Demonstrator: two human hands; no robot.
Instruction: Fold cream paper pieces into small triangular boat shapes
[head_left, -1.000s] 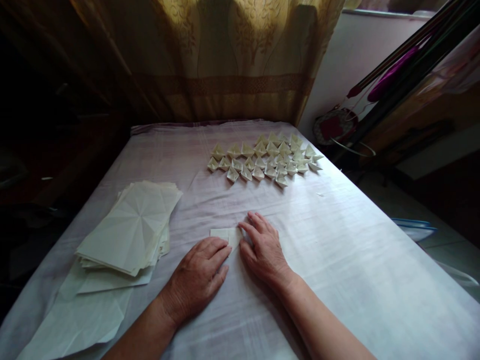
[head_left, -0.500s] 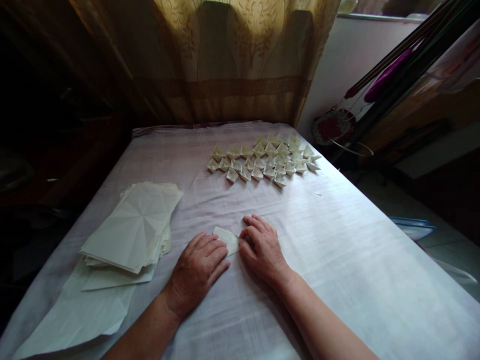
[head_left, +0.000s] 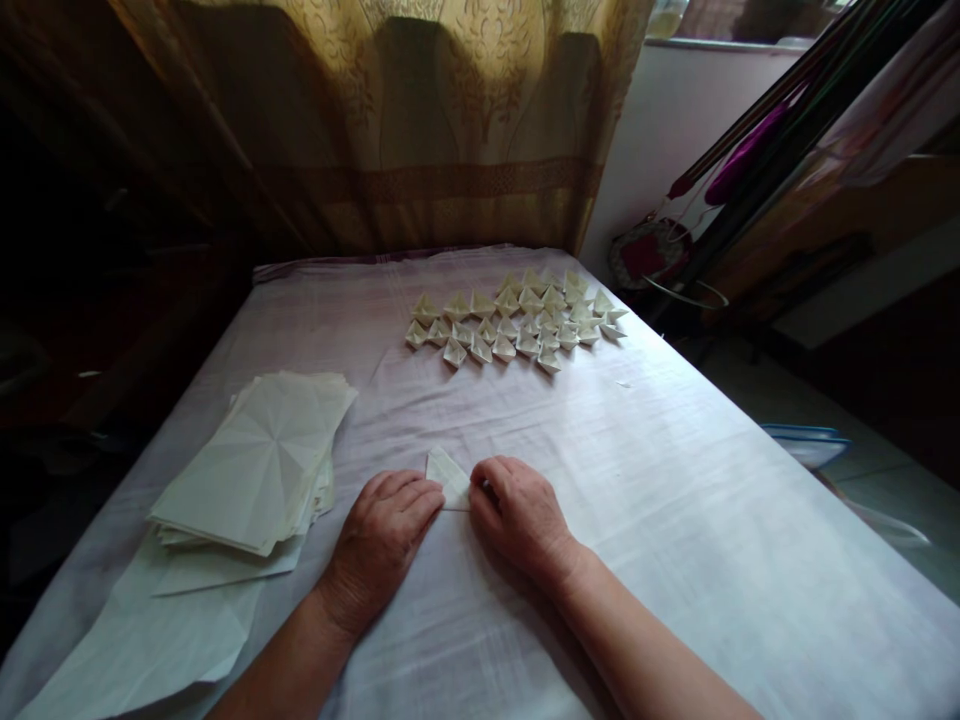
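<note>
A small folded piece of paper [head_left: 448,480] lies on the cloth between my two hands, its visible part coming to a point at the top. My left hand [head_left: 390,515] rests over its left side, the fingers pressed together and lying on the edge. At the right corner, my right hand [head_left: 517,510] is closed with its fingers curled and pinching the paper. The parts under my fingers are hidden. Farther back, several folded paper boats [head_left: 504,347] stand in rows.
To the left lies a stack of creased paper sheets [head_left: 255,460], with a larger sheet [head_left: 150,640] partly under it. A pale bedsheet [head_left: 675,520] covers the surface. Behind hangs a gold curtain [head_left: 420,120]. A tiny paper scrap [head_left: 623,384] lies right of the boats.
My right fingers, stretched forward before, have drawn in and curled at the paper's right corner. The paper's visible part has turned into a more upright point. The view has shifted slightly.
</note>
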